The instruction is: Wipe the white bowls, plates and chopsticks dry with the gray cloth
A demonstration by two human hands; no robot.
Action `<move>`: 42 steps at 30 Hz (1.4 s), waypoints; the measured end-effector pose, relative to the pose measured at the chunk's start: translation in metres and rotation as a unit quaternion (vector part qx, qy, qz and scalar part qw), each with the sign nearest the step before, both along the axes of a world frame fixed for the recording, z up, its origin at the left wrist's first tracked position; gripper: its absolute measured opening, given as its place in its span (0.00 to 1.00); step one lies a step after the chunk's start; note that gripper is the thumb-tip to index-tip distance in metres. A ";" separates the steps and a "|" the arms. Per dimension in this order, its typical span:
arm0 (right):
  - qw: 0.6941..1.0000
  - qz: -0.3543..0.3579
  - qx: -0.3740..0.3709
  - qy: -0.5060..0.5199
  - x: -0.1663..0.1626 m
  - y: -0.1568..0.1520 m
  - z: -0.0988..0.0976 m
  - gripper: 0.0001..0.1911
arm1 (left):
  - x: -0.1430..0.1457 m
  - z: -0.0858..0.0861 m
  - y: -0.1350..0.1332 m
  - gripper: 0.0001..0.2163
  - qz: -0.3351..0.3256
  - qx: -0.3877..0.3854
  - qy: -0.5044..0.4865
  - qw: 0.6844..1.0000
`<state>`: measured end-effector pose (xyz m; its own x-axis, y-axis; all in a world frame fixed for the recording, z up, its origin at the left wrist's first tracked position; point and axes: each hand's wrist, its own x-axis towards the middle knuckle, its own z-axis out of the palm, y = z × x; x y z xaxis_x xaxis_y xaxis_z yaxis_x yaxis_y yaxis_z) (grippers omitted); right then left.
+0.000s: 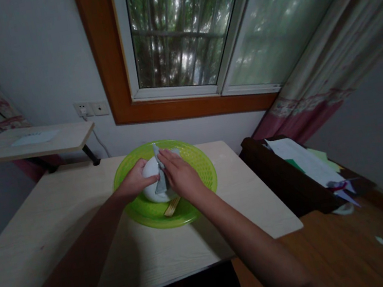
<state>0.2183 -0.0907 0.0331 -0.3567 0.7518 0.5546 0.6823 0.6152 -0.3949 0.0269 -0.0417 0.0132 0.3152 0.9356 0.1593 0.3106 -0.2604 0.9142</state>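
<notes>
My left hand (136, 180) grips the rim of a white bowl (153, 194), its thumb across the near side. The bowl is tilted over a green plastic basin (204, 163) with a textured wall. Pressed against the bowl's right side is a grey cloth (161, 182), with my right hand (180, 170) closed over it. Below the bowl, light wooden chopsticks (172, 207) lie in the basin; I cannot tell how many. The hands partly hide the bowl and the cloth.
The basin stands on a pale wooden table (252, 192) by a window (190, 30). A raised shelf (28, 142) is at the left, near wall sockets (91, 108). A dark brown box-like piece (283, 181) with papers (302, 161) on it stands right of the table.
</notes>
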 end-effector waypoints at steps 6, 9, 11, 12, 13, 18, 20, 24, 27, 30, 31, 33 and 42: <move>0.999 0.041 -0.008 -0.013 0.004 0.010 -0.004 0.28 | 0.000 -0.010 0.002 0.23 0.041 -0.014 -0.036 0.998; 0.997 -0.033 -0.057 0.041 0.020 0.020 -0.014 0.26 | -0.005 -0.016 0.005 0.25 0.061 -0.027 -0.055 0.996; 0.992 -0.066 -0.088 0.059 0.028 0.025 -0.019 0.26 | -0.008 -0.017 0.007 0.26 0.059 -0.033 -0.067 0.996; 0.990 -0.076 -0.099 0.063 0.030 0.026 -0.020 0.26 | -0.009 -0.017 0.007 0.27 0.055 -0.034 -0.069 0.996; 0.989 -0.083 -0.103 0.064 0.031 0.026 -0.020 0.26 | -0.010 -0.016 0.008 0.27 0.050 -0.033 -0.067 0.996; 0.997 -0.058 -0.041 0.024 0.016 0.018 -0.008 0.26 | -0.010 -0.015 0.010 0.27 0.038 -0.020 -0.042 0.998; 1.000 -0.024 -0.004 -0.002 0.007 0.014 -0.001 0.26 | -0.009 -0.015 0.010 0.28 0.042 -0.020 -0.051 0.998; 0.995 0.075 0.021 -0.056 -0.007 0.008 0.011 0.27 | -0.006 -0.015 0.009 0.31 0.002 -0.016 -0.088 0.996; 0.993 0.093 0.025 -0.070 -0.008 0.008 0.014 0.26 | -0.005 -0.014 0.007 0.32 -0.019 -0.015 -0.105 0.994; 0.997 0.052 0.019 -0.054 -0.001 0.012 0.012 0.27 | -0.006 -0.013 0.006 0.27 0.002 -0.037 -0.079 0.996; 0.998 0.031 0.015 -0.043 0.003 0.014 0.011 0.27 | -0.007 -0.013 0.005 0.26 0.008 -0.043 -0.071 0.996; 1.000 -0.010 0.001 -0.019 0.011 0.018 0.007 0.27 | -0.008 -0.012 0.004 0.26 0.011 -0.048 -0.067 0.997; 0.969 -0.034 -0.179 0.164 0.052 0.042 -0.022 0.24 | -0.011 -0.007 0.002 0.29 0.011 -0.062 -0.145 0.987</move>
